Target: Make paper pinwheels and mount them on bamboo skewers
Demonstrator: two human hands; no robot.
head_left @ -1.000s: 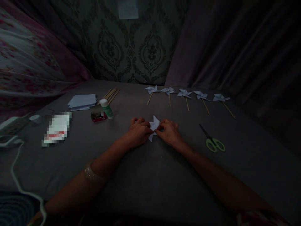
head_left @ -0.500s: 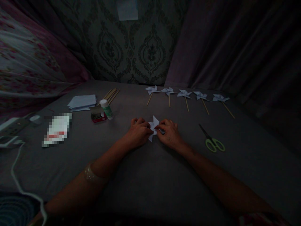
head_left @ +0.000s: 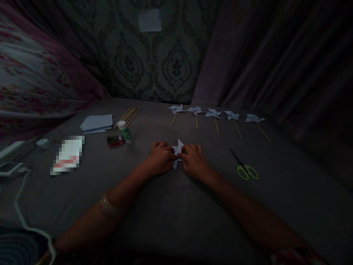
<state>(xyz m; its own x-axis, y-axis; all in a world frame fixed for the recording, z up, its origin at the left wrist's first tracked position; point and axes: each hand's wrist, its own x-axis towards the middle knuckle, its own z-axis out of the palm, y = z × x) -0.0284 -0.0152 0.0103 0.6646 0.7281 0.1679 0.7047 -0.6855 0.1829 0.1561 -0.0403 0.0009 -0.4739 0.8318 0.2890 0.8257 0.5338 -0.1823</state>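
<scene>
A small white paper pinwheel [head_left: 179, 142] lies on the grey cloth surface between my hands, its pointed blades showing above and below the fingers. My left hand [head_left: 162, 156] is closed on its left side, thumb and fingers pressed to the paper. From the right, my right hand [head_left: 193, 159] pinches the pinwheel near its middle, the thumb close to the left thumb. The fingers cover most of the pinwheel's centre. Scissors [head_left: 242, 167] with light green handles lie to the right of my right hand.
Several pinwheels on sticks [head_left: 213, 113] lie in a row at the back right. Back left are stacked paper [head_left: 96, 123], wooden sticks [head_left: 129, 115], a green-and-white glue bottle [head_left: 125, 132] and a small red box [head_left: 116, 141]. A white cable [head_left: 19, 206] runs along the left edge.
My right hand has shifted its grip inward, bringing its thumb closer to the left thumb over the pinwheel's middle. The whole view has tilted slightly.
</scene>
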